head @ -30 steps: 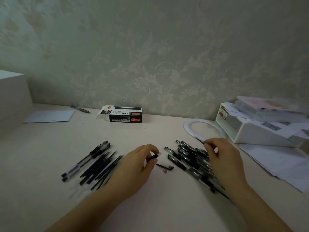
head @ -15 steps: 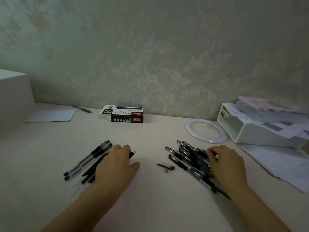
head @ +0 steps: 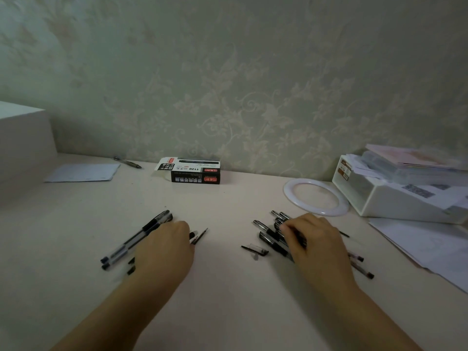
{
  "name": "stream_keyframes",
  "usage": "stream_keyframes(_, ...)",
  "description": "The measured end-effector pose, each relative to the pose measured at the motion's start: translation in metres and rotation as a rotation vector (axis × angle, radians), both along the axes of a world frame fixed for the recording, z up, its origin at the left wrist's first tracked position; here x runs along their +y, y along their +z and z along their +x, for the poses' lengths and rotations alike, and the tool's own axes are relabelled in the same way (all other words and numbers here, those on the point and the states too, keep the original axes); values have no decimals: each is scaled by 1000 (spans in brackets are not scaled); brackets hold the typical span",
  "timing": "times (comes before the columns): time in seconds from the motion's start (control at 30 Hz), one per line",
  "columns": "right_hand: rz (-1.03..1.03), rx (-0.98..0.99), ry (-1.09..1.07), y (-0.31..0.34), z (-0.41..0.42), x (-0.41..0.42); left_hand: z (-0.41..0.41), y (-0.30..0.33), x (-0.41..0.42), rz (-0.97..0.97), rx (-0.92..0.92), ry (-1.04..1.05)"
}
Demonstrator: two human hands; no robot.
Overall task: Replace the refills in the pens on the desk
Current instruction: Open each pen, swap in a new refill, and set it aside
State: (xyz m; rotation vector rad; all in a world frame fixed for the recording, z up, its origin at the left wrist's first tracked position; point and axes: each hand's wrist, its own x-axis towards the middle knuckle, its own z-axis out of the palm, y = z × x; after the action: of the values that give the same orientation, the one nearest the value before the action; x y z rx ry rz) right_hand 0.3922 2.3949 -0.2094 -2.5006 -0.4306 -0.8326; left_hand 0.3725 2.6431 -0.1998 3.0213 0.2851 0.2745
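Floral wallpaper backs a pale worktop (head: 228, 287) with a refill box (head: 193, 171) near the wall. Palm down, the left hand (head: 164, 252) covers loose refills (head: 200, 235) beside two pens (head: 138, 239); whether it grips any cannot be told. Curled fingers of the right hand (head: 316, 244) grasp pens in the pile (head: 272, 236).

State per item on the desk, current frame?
left hand: lies over the refills, grip hidden
right hand: fingers curled on the pen pile
refill box: end flap open
two pens: capped, side by side
loose pen part: lies alone
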Motion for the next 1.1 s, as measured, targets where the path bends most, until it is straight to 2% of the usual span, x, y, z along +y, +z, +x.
stream_keyframes(0.47, -19, 11, 105, -8, 0, 7, 11, -7, -4, 25, -109, -33)
stream_keyframes(0.53, 72, 9, 135, -7, 0, 9, 9, -2, -8, -42, -210, -83)
stream_keyframes(0.6, 265, 80, 191, -4, -3, 12, 5, 3, -16, -165, -360, -235)
stream_keyframes(0.7, 626, 418, 343, 0, -7, 22, -3, 2, -34, -286, -402, -515)
stream_keyframes(0.77, 758, 539, 459, -1, -9, 28, -5, -7, -43, -309, -376, -613)
stream_keyframes(0.9, 804, 534, 472, -5, -9, 30, -1, -18, -44, -387, -355, -673)
stream_keyframes(1.1, 1025, 414, 269, -4, 1, 20, 5, -25, -37, -473, -306, -698)
